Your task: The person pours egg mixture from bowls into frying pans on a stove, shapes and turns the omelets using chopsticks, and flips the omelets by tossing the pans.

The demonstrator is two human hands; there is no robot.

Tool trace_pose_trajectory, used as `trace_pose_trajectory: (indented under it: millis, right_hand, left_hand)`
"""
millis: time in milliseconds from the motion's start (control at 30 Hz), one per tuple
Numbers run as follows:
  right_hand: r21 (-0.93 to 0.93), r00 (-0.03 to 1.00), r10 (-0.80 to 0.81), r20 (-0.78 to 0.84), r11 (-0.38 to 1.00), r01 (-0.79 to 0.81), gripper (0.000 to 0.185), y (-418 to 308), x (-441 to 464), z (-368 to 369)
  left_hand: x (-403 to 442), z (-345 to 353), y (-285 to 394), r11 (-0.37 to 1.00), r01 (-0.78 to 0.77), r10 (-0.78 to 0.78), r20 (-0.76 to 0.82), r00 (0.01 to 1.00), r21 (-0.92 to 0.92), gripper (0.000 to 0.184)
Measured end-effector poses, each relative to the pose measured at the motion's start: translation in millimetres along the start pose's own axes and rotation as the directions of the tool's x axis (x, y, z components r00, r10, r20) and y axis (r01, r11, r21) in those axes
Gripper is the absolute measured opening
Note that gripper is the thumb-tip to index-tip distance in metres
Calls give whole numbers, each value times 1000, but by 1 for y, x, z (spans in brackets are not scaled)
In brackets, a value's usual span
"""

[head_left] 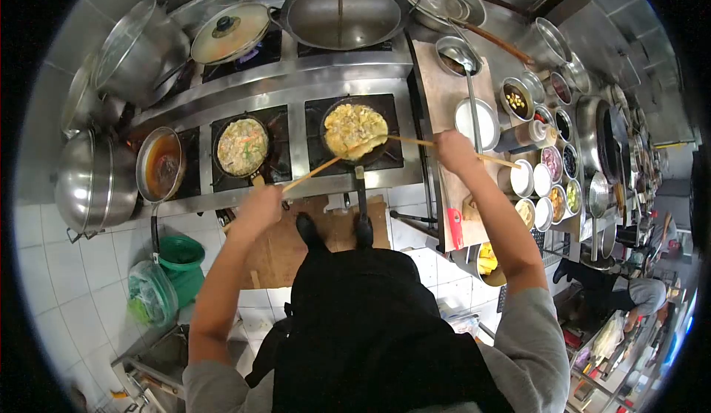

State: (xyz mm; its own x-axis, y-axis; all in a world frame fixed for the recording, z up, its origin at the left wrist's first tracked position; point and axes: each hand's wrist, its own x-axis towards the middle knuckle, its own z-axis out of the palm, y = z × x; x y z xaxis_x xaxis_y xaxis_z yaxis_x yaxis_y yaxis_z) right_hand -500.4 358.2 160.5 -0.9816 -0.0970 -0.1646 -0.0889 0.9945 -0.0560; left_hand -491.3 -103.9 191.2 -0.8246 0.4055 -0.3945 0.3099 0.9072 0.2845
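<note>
My left hand (259, 210) is closed around a long wooden chopstick (314, 170), whose tip reaches the near edge of the omelette. A second wooden chopstick (409, 141) is gripped in my right hand (456, 152), its tip at the omelette's right side. The yellow, lumpy omelette (354, 128) lies in a black frying pan on the front right burner, with the pan's handle (361, 194) pointing towards me. Left of it, another pan holds a pale egg mixture (242, 146) with orange and green bits; its handle is partly behind my left hand.
At the front left is a pan of reddish-brown sauce (164, 162). A lidded pan (231, 34) and a wide divided pot (343, 17) sit behind. Right, a wooden board (437, 94) carries bowls and a ladle (471, 94). Another person (629, 294) is far right.
</note>
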Motion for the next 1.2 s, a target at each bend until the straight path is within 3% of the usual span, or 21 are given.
trace_pose_trajectory:
  millis: [33, 133, 233, 300, 433, 533, 667, 767, 867, 900, 1033, 1200]
  right_hand:
    - [11, 999, 39, -21, 999, -38, 17, 2, 2, -4]
    - [98, 997, -49, 54, 994, 44, 16, -14, -2, -6]
    - [-64, 998, -51, 36, 997, 53, 15, -29, 8, 12]
    - [-91, 998, -8, 63, 996, 14, 17, -17, 11, 11]
    - [16, 996, -29, 82, 999, 28, 19, -34, 5, -27]
    - [144, 992, -124, 24, 982, 119, 19, -65, 30, 13]
    - [-8, 1000, 6, -10, 1000, -6, 17, -47, 36, 28]
    - [90, 1000, 4, -30, 996, -1, 17, -32, 17, 4]
    - [95, 998, 52, -37, 994, -48, 17, -52, 3, -13]
    - [61, 995, -32, -95, 997, 38, 17, -39, 13, 30]
    - [73, 991, 121, 65, 989, -126, 17, -45, -5, 25]
    - [193, 991, 99, -88, 978, -80, 18, -46, -7, 21]
  left_hand:
    - [-5, -9, -4, 1000, 7, -7, 13, 1000, 5, 17]
    - [-5, -6, -20, 994, -79, 68, -141, 988, -75, 21]
    - [5, 7, -13, 994, 42, -40, -30, 999, 103, 20]
    - [-6, -16, -4, 996, 32, -29, -43, 999, 78, 19]
    - [-17, -51, 5, 997, 79, -80, -26, 996, -16, 18]
    - [-2, -25, 3, 992, 69, -62, -68, 996, 101, 19]
    - [-10, -40, -3, 994, 78, -78, -2, 997, 78, 19]
    - [-13, -53, -5, 999, 38, -37, -57, 998, 15, 19]
    - [14, -26, -1, 996, 38, -26, -155, 988, 77, 19]
    - [18, -19, -5, 995, 54, -40, -159, 986, 85, 18]
    - [10, -20, -21, 993, 79, -64, -165, 984, 88, 17]
    - [12, -29, 14, 997, 33, -23, -143, 989, 68, 16]
